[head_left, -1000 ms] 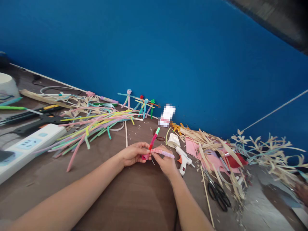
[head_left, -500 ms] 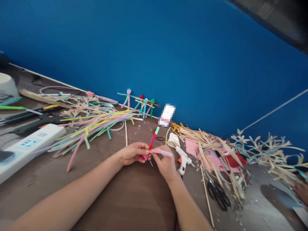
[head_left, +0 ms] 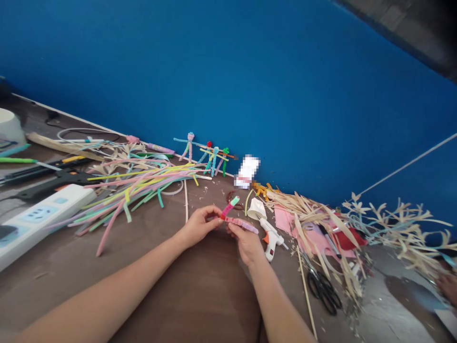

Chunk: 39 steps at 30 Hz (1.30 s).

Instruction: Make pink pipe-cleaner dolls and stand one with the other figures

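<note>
The piece (head_left: 228, 209) is held just above the worktop (head_left: 200, 295), short of its far edge: the left hand (head_left: 204, 224) pinches it near the red joint, and the right hand (head_left: 246, 243) has its fingertips closed on the pink-lilac strand (head_left: 246, 224). That strand and a green-tipped one already meet, so the join looks made or nearly so; the rest seems unbuilt next to the four figures (head_left: 215, 159), which stand at the far edge and look finished. Many loose stems (head_left: 143, 186) lie unused toward the left edge; the glue gun (head_left: 273, 240) and scissors (head_left: 325, 290) lie unheld on the right
</note>
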Each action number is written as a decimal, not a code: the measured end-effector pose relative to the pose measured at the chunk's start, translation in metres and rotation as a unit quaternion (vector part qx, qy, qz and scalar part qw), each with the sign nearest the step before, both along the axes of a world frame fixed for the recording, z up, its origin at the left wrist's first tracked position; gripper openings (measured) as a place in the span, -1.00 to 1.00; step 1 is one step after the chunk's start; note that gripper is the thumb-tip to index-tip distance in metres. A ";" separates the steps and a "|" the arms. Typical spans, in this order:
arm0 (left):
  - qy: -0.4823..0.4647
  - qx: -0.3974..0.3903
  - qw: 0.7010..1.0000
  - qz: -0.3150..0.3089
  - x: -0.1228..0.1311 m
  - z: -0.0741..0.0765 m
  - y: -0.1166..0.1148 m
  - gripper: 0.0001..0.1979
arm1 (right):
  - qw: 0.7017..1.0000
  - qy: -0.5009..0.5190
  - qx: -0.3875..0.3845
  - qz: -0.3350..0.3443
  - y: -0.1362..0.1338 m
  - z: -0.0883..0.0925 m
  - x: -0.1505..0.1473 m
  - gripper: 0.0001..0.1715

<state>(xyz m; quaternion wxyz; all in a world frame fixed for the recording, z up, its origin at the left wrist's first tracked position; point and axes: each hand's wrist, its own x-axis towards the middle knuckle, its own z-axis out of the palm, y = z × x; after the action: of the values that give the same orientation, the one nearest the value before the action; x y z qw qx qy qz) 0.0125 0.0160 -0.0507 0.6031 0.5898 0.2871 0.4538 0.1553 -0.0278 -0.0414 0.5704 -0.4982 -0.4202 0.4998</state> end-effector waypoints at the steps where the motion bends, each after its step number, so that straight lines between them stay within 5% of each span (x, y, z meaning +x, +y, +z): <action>1: 0.012 0.025 1.000 0.014 0.000 0.000 0.000 -0.85 | 1.000 0.003 0.002 -0.005 0.000 0.000 -0.001 -0.86; 14: 0.076 0.140 0.986 0.040 -0.002 0.006 -0.005 -0.88 | 0.999 0.010 0.021 -0.038 -0.004 0.003 -0.010 -0.89; 26: -0.060 -0.157 0.985 -0.033 0.007 0.004 -0.010 -0.76 | 0.976 -0.176 0.096 -0.079 -0.004 0.000 -0.012 -0.88; 33: -0.073 -0.217 0.969 -0.089 0.005 0.002 -0.008 -0.77 | 0.942 -0.289 0.163 -0.048 -0.007 0.008 -0.008 -0.90; 39: -0.058 -0.215 0.971 -0.089 0.004 0.004 -0.008 -0.77 | 0.976 -0.193 0.096 -0.004 -0.002 -0.001 -0.003 -0.90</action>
<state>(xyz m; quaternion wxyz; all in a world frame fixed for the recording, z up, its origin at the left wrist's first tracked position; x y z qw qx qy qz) 0.0168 0.0080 -0.0464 0.7695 0.4419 0.2891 0.3591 0.1526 -0.0293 -0.0421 0.5253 -0.5303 -0.5665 0.3492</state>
